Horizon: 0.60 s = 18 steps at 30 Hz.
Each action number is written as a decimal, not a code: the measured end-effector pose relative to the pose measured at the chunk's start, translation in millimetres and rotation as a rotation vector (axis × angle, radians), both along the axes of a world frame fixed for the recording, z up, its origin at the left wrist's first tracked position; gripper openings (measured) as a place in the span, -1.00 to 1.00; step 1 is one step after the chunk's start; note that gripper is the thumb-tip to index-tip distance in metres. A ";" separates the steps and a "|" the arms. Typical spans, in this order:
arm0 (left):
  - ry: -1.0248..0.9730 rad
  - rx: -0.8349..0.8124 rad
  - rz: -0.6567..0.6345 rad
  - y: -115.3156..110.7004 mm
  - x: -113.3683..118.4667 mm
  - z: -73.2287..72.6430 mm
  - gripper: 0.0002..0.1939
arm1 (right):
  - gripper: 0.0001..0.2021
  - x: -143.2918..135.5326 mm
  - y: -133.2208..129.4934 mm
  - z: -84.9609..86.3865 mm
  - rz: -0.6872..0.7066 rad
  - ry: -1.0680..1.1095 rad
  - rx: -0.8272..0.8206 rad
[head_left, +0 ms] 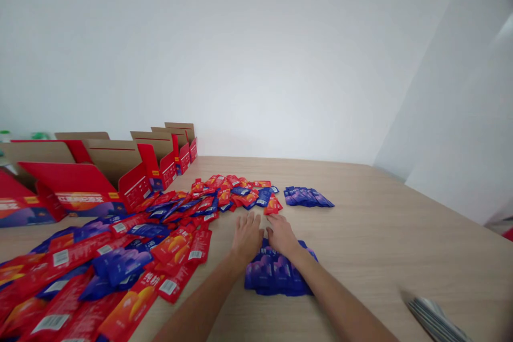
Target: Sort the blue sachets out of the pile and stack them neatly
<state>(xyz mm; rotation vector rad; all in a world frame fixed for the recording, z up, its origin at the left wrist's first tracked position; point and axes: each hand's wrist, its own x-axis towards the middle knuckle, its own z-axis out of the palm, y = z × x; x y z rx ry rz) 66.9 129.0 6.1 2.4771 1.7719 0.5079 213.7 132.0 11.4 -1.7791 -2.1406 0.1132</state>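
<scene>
My left hand (pixel 247 238) reaches over the table with fingers stretched forward, at the far left corner of a row of overlapping blue-purple pouches (pixel 276 275). Beside it, my right hand (pixel 281 234) lies above the far edge of that row, fingers extended and thumb towards the left hand. Nothing shows in either hand, though the undersides of both are hidden. The right forearm covers part of the row. Just past the fingertips lies a red pouch (pixel 273 205), at the near end of a loose heap of red and blue pouches (pixel 188 208).
A second fanned group of blue pouches (pixel 308 196) lies farther back, right of the heap. Several open red cartons (pixel 86 184) line the left side. A stack of thin, flat items (pixel 435 320) sits at the lower right. A white wall (pixel 280 64) stands behind the table (pixel 385 235).
</scene>
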 end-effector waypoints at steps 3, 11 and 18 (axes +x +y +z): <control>-0.016 -0.016 -0.014 28.6 -5.8 -7.2 -0.53 | -0.60 -13.3 33.0 -8.0 0.018 -0.031 -0.019; -0.017 -0.090 0.009 86.3 -8.2 -25.6 -0.52 | -0.47 -26.9 110.6 -26.4 -0.076 -0.121 -0.092; 0.004 -0.136 0.045 96.3 -10.4 -34.9 -0.46 | -0.48 -34.1 136.1 -36.7 -0.123 -0.203 -0.163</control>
